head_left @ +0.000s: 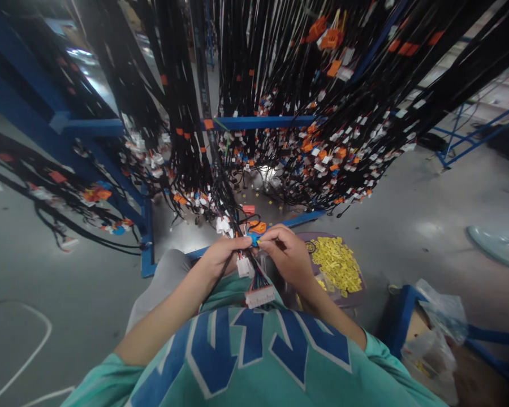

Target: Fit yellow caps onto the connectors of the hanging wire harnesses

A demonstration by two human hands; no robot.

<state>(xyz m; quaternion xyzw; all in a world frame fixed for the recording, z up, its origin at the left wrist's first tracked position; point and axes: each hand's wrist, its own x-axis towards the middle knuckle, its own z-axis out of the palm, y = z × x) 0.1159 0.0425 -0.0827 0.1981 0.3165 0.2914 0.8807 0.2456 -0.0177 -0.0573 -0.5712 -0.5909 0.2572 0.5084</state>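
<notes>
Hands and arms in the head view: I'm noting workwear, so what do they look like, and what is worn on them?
The left hand and right hand are human and ungloved. No watch or wristband shows. Plain teal sleeves leave the forearms bare; they match the teal shirt, which bears large blue, white-edged markings.
</notes>
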